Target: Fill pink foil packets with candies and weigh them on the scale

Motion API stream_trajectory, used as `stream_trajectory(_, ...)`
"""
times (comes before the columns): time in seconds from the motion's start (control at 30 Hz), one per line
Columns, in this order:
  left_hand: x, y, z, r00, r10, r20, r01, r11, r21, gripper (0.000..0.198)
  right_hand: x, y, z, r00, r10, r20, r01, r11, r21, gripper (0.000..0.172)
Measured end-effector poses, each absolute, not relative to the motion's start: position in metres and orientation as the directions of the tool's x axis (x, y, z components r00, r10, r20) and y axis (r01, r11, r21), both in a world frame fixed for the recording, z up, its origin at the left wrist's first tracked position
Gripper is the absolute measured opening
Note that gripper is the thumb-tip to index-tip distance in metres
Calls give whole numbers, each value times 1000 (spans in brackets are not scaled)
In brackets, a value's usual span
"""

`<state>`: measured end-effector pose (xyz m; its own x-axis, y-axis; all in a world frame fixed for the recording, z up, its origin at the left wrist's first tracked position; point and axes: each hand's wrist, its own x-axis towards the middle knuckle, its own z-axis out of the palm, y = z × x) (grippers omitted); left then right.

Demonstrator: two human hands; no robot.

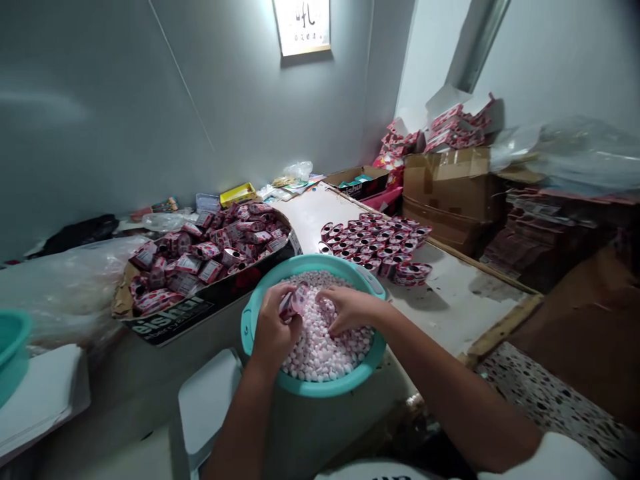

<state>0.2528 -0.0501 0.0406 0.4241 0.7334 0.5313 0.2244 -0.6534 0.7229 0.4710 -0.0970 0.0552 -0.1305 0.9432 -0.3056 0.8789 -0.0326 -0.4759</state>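
My left hand (276, 327) is closed around a small pink printed carton (296, 301), held tilted over a turquoise basin (320, 388). Small white and pale pink pellets (320, 363) fill the basin. My right hand (347, 310) dips into them with thumb and fingers curled round some pellets; its fingertips are partly buried. Behind the basin, many similar cartons (385, 243) stand close together on the table with dark openings facing up. A shallow cardboard box (185, 320) at the left is heaped with more printed cartons (210, 250).
A white lidded container (210, 393) stands left of the basin, near my left forearm. Another turquoise basin (11, 347) is cut off at the left edge. A wooden rim (505, 323) borders the table's right side. Large brown boxes (445, 193) stand beyond it.
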Motion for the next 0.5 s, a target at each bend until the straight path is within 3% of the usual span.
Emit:
stream_trajectory(0.1,248,-49,38,498,694,520,286,-698,657,56,466,-89,59,-130,943,-306,906,-12,-422,82)
stream_trajectory(0.23,248,-46,33,502,753,426,384,-635,670,74,461,-75,60,-131,928,-349,939,3,-345,69)
stream_trajectory(0.37,251,-45,36,530,744,407,358,-631,688,66,465,-65,57,-182,910,-374,940,50,-336,61)
stream_trajectory(0.5,250,-49,43,327,802,501,357,-595,720,53,473,-66,53,-194,917,-350,924,52,-378,55)
